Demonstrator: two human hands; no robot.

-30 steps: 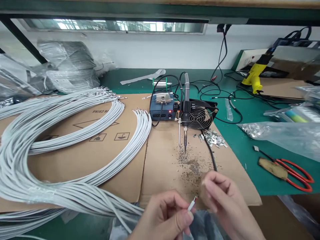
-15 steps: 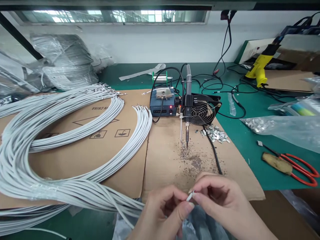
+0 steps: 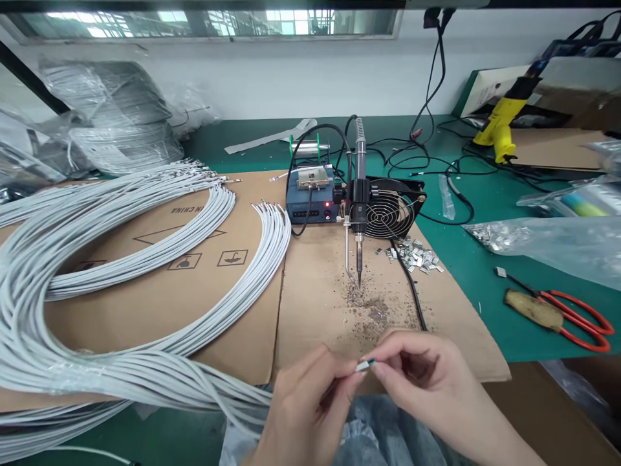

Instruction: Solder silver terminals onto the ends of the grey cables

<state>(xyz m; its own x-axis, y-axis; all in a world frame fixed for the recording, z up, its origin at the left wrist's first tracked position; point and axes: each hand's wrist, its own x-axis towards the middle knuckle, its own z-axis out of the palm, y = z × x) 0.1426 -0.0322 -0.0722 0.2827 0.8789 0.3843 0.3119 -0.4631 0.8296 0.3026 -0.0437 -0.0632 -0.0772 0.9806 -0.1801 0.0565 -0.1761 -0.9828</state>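
White cable end point(image 3: 363, 367) is lying between the two hands, close to the wearer's lap and over the near part of the cardboard point(image 3: 310, 310). The left hand point(image 3: 310, 395) is pinching it from the 8 o'clock side, thumb and fingers closed. The right hand point(image 3: 431, 382) is meeting it from 3 o'clock, thumb and forefinger nearly shut on its small dark tip; the other fingers are curling in. Since a second ago, the right hand has moved in from beside the cable to its tip, and the cable is now slanting flatter. Both hands are thus steadying the piece, though the fingertips are hiding the fine contact.

At 12 o'clock, a soldering iron point(image 3: 359, 200) is pointing down from its stand above dark specks. Just left of 12, a blue control box point(image 3: 306, 206) is showing a red light, with a solder spool point(image 3: 308, 149) sitting behind it. A black fan point(image 3: 388, 213) is standing beside the iron, and small metal pieces point(image 3: 420, 257) are lying at 1 o'clock. Red-handled scissors point(image 3: 577, 317) are resting on the green surface point(image 3: 456, 252) between 2 and 3. From 9 to 10, bundled white cables point(image 3: 160, 362) are curving widely.
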